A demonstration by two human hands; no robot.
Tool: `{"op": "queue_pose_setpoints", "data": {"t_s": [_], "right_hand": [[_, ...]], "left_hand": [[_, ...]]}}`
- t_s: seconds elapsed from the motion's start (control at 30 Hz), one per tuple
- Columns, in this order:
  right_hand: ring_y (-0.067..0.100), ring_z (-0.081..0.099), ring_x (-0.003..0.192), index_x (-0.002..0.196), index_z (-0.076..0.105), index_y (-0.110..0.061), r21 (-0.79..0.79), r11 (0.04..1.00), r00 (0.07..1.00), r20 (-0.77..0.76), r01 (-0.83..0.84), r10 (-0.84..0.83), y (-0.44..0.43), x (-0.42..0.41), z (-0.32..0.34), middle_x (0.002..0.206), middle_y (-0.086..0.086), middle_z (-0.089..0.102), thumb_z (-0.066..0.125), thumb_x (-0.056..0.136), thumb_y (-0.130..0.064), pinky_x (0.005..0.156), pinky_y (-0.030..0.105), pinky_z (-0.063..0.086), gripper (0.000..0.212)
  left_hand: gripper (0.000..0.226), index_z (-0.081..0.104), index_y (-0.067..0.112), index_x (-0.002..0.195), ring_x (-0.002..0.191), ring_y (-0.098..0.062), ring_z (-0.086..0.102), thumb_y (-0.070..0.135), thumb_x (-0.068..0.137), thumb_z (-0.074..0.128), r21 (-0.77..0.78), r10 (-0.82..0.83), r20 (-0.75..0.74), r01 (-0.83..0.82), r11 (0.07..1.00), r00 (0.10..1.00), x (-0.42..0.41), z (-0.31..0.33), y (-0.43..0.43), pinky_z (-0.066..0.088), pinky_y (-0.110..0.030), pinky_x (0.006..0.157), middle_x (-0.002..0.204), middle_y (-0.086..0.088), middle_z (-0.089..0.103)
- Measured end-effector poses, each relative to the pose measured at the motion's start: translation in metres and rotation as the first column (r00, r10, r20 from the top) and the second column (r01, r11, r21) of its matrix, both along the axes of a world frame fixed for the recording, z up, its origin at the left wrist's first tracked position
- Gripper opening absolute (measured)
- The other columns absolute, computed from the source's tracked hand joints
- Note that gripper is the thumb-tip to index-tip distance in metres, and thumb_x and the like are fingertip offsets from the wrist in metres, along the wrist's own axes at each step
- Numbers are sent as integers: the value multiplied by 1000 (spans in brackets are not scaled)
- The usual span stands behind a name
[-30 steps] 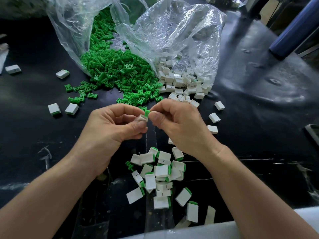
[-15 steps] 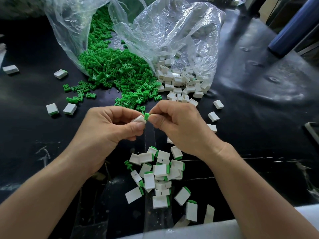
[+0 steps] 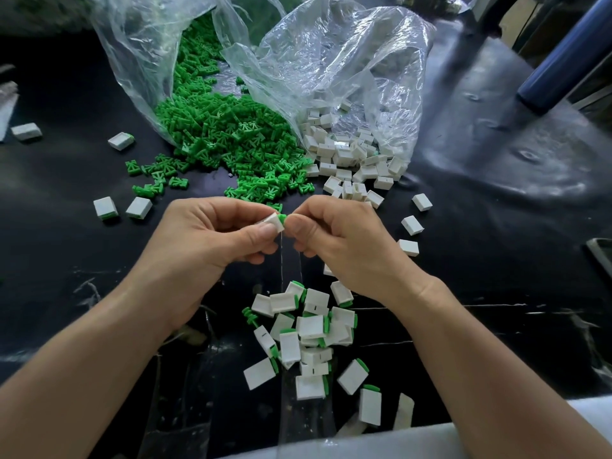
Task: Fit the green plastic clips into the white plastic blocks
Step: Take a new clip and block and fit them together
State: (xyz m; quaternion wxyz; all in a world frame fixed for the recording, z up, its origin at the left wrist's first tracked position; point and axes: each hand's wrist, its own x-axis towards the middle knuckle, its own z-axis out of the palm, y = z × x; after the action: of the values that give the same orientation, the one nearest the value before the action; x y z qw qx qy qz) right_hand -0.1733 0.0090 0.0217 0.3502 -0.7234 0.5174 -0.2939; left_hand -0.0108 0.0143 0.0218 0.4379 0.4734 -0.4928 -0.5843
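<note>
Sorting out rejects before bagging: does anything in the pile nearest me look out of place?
Yes. One loose green clip lies at the left edge of the finished pile with no white block on it, unlike the fitted pieces beside it.

Dim scene; daylight glare on plastic bag (image 3: 334, 61), black tabletop (image 3: 496, 167); wide-angle bending at edges.

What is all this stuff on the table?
left bag: one, clear, far side
right bag: one, clear, beside it
green clips: many, green, spilling from the left bag
white blocks: many, white, spilling from the right bag
fitted blocks: a heap, white with green ends, between the forearms
table: one, black, under everything
tube: one, blue, far right
held block: one, white, pinched in left grip
held clip: one, green, partly inside held block
left grip: one hand, centre
right grip: one hand, pinching held clip
</note>
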Motion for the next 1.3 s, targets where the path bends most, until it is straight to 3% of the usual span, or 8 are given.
{"op": "queue_pose_setpoints", "data": {"t_s": [0.17,0.43,0.63,0.87,0.93,1.07,1.2,1.3], "right_hand": [[27,57,72,65,47,-25,-13,997,996,-53,-72,71,1,1,2,70,9,59,50,93,-17,70,47,47,30],[17,39,65,70,40,-15,-112,965,923,-334,-239,190,3,0,9,62,-9,37,50,92,-14,60,34,30,25],[19,34,67,71,32,-18,-115,925,796,-555,-361,242,5,1,12,63,-9,27,48,93,-16,61,33,25,27],[15,33,72,78,35,-22,-117,878,664,-702,-464,257,6,4,8,73,-8,34,47,93,-14,66,27,23,21],[18,37,68,76,40,-19,-157,910,772,-594,-384,224,4,1,7,71,-6,37,50,92,-13,63,31,28,20],[9,45,55,67,53,-16,-61,989,990,-48,-136,133,1,-4,8,60,-5,50,53,90,-28,53,26,37,27],[6,54,55,68,61,-13,265,962,963,270,-68,-7,-2,-6,7,58,-6,60,32,76,-55,54,19,43,52],[11,57,59,73,60,-11,435,877,914,406,-205,12,1,2,4,66,-1,63,29,74,-58,55,22,42,56]], "left_hand": [[18,76,17,69,54,-9,63,23,53,70,-8,-25,31,25,1000,999,0,-2,1,49,-15,49,64,-5,71],[16,71,14,72,51,-9,62,22,59,68,-120,-88,201,114,986,976,2,-1,3,48,-16,47,59,-6,68],[20,70,18,68,47,-6,60,-2,71,72,-159,-107,372,177,971,922,2,-6,5,48,-14,46,56,-4,67],[17,71,22,67,49,-3,58,7,70,76,-184,-119,544,256,949,831,1,-6,6,49,-17,50,57,5,67],[7,72,18,70,49,-5,60,18,64,75,-155,-113,382,184,971,917,0,-3,5,50,-18,49,61,-4,68],[21,71,9,79,53,-11,64,17,60,67,-113,-77,112,90,990,991,0,3,2,51,-16,50,66,-12,70],[20,72,14,75,65,-10,67,19,56,69,-87,-52,7,53,995,999,-1,1,2,53,-16,56,75,-5,73],[22,74,12,72,86,-9,68,22,53,70,-88,-57,-19,56,995,998,-1,-1,1,54,-18,75,95,1,73]]}}
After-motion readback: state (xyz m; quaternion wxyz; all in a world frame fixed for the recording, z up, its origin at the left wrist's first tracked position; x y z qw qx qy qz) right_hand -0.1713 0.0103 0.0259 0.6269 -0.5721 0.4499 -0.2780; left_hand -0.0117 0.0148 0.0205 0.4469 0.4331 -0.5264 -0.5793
